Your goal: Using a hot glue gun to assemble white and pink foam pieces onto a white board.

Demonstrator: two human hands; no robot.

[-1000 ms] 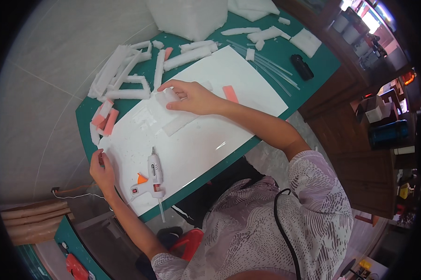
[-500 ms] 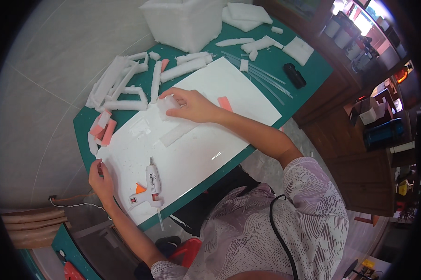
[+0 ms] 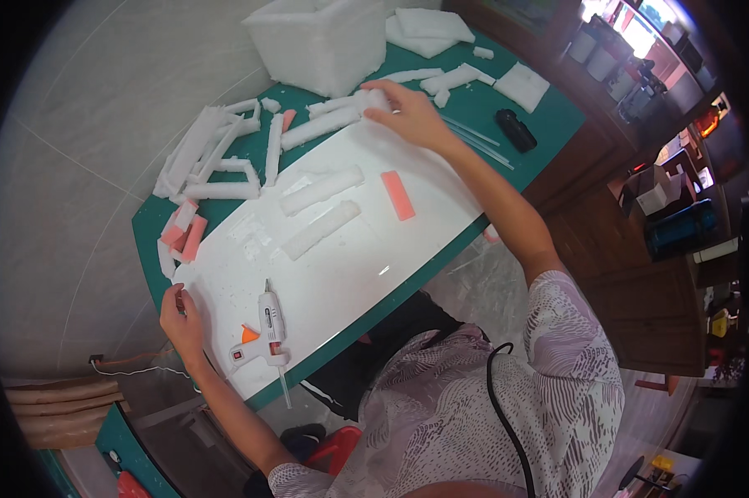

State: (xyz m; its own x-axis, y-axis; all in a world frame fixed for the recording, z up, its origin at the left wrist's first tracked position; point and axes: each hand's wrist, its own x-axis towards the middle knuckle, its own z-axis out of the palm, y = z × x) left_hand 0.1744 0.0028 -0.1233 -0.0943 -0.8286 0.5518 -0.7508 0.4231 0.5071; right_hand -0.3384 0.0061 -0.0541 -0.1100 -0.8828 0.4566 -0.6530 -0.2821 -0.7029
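My right hand (image 3: 414,118) reaches over the far edge of the white board (image 3: 366,266), its thumb and fingers closed around a small white foam piece (image 3: 377,101) beside other foam strips. My left hand (image 3: 181,322) rests at the board's left edge, fingers half curled and thumb apart, with nothing visible in it. Two white foam strips, a farther one (image 3: 321,191) and a nearer one (image 3: 321,230), lie side by side mid-board. A flat pink foam strip (image 3: 398,196) is to their right. A white glue gun (image 3: 272,322) with an orange trigger lies near my left hand.
The green table (image 3: 557,124) carries a white foam box (image 3: 316,50), stacked foam frames (image 3: 204,149), pink foam blocks (image 3: 185,231), clear glue sticks (image 3: 478,143) and a black object (image 3: 515,130). A cabinet (image 3: 607,249) stands at the right.
My right hand has moved away and right, from mid-board to the foam pieces at the far edge. The farther white strip and the whole pink strip now show. My left hand stays put.
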